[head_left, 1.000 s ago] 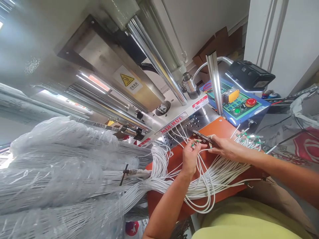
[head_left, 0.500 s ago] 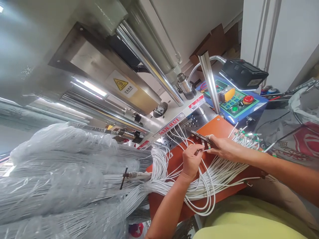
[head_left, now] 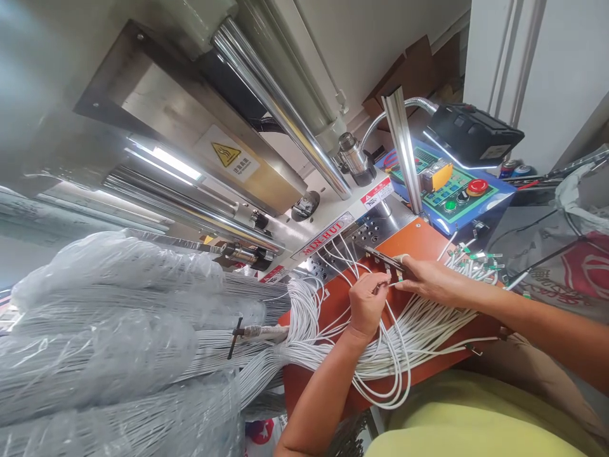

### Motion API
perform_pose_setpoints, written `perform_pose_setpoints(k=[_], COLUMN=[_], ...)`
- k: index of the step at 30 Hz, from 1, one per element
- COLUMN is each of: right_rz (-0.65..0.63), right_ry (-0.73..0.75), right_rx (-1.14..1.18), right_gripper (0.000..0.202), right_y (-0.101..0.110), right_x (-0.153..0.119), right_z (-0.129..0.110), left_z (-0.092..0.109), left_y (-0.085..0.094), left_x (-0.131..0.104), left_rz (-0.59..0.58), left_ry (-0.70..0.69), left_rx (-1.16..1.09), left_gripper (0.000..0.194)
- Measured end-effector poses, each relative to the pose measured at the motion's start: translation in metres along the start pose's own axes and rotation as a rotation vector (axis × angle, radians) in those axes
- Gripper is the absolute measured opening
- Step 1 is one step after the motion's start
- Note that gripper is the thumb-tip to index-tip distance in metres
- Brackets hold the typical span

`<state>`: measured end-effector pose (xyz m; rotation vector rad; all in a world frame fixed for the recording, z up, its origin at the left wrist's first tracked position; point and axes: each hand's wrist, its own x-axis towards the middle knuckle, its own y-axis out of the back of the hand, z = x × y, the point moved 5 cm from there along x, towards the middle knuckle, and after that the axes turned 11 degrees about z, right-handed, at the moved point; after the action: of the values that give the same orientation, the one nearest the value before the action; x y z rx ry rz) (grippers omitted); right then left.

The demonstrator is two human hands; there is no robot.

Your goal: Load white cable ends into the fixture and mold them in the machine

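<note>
My left hand [head_left: 368,301] is closed in a pinch on a white cable, close to its end, over the orange board [head_left: 399,238]. Beside it, my right hand [head_left: 431,280] grips a narrow dark metal bar [head_left: 383,258] by its near end. Small connector ends sit along the bar's near side, just by my left fingertips. Loops of white cable [head_left: 402,381] hang below my left hand. A thick bundle of white cables [head_left: 428,327] lies across the board under both hands. My fingers partly hide the cable end.
A moulding press [head_left: 328,238] stands ahead, with several cables running into it. Its control box [head_left: 457,197] has red and green buttons at right. Plastic-wrapped cable bundles [head_left: 114,317] fill the left. Cable ends with green-and-metal connectors [head_left: 476,263] pile up by my right forearm.
The camera view has shifted slightly. Both hands stay nearly in place, my left fingers still at the bar's near end.
</note>
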<state>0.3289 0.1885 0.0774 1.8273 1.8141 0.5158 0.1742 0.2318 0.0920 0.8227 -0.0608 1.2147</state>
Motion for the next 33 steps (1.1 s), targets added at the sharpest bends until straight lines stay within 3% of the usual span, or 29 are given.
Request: perform_pose_setpoints(k=[7,13,18,24,27,33], right_rz=[0.009,0.001,0.027,0.040,0.021,0.030], right_ry=[-0.015,-0.020,0.019,0.034,0.011,0.010], right_rx=[0.005,0.025,-0.022,-0.051,0.008,0.047], right_gripper=[0.025,0.021,0.021,0.024,0.025,0.027], right_y=[0.001,0.001,-0.001,-0.003,-0.003,-0.003], right_x=[0.000,-0.002,-0.001,0.001,0.001,0.002], right_z=[-0.001,-0.001,0.000,0.001,0.004,0.006], left_z=[0.002,-0.001,-0.004,-0.009,-0.011,-0.023], left_y=[0.001,0.000,-0.002,-0.001,0.004,0.015], left_x=[0.000,0.000,0.001,0.008,0.010,0.009], left_rz=[-0.007,-0.012,-0.005,-0.021,-0.042,0.070], left_ry=[-0.065,-0.023,0.077,0.299,0.315,0.444], left_rx=[0.037,0.038,0.022,-0.088,-0.136,-0.121], left_gripper=[0.023,0.026,0.024,0.014,0.013,0.020])
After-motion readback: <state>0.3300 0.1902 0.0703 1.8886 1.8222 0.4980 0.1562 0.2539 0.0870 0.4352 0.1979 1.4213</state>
